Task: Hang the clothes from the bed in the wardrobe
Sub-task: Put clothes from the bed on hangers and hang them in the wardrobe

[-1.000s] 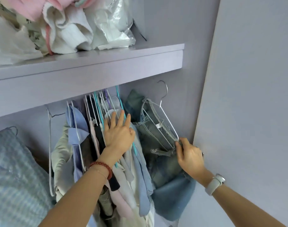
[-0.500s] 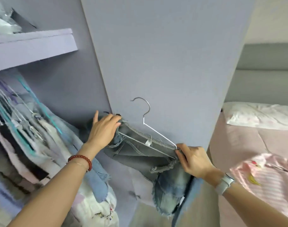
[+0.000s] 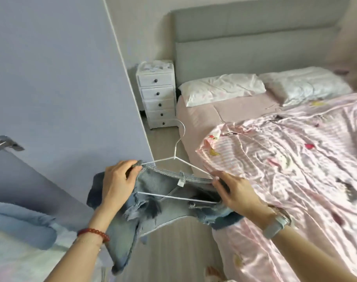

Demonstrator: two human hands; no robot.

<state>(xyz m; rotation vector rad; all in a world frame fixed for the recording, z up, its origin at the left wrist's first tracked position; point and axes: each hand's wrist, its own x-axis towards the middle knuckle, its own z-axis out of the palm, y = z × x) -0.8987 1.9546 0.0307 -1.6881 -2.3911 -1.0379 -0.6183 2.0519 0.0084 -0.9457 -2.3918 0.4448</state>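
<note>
Both arms reach forward, left hand (image 3: pixel 117 185) and right hand (image 3: pixel 235 190) level, fingers curled in a grip.

Soft, even daylight, no hard shadows. Sheen on the satin bed cover (image 3: pixel 295 159). Motion blur thru most of frame; wide-angle bending at edges.

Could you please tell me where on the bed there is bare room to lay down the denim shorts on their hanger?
The bare pink sheet between the white pillows and the crumpled pink striped satin quilt is free. The near half of the bed is crowded by that quilt.
</note>
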